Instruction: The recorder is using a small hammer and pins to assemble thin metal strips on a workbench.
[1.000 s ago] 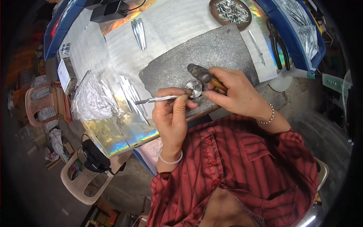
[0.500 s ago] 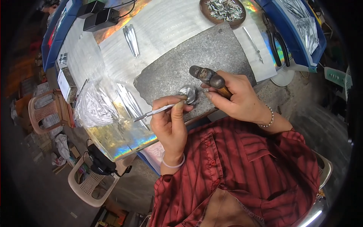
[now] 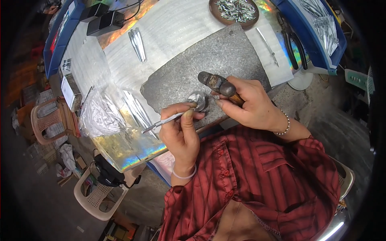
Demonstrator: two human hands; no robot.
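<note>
My left hand (image 3: 179,134) pinches a slim silvery metal piece (image 3: 163,121) between thumb and fingers. One end sticks out to the lower left, and the other end is at a small round metal block (image 3: 197,97) on the grey stone slab (image 3: 209,52). My right hand (image 3: 255,106) is closed around the wooden handle of a ball-peen hammer (image 3: 217,83). The hammer's head hangs above the slab, just right of the round block and apart from it. Something tiny shows near my right fingertips, too small to name.
Slim metal pieces (image 3: 137,45) lie on white foam sheeting, with more (image 3: 136,108) beside a plastic bag of pieces (image 3: 100,114) at left. A brown bowl (image 3: 213,16) of small metal parts stands at the back. Pliers (image 3: 293,44) and a blue bin (image 3: 331,64) are at right.
The hands, hammer, slab and table items all sit slightly further left in the picture, as if the view shifted. The hammer head is tilted a little differently; both grips are the same.
</note>
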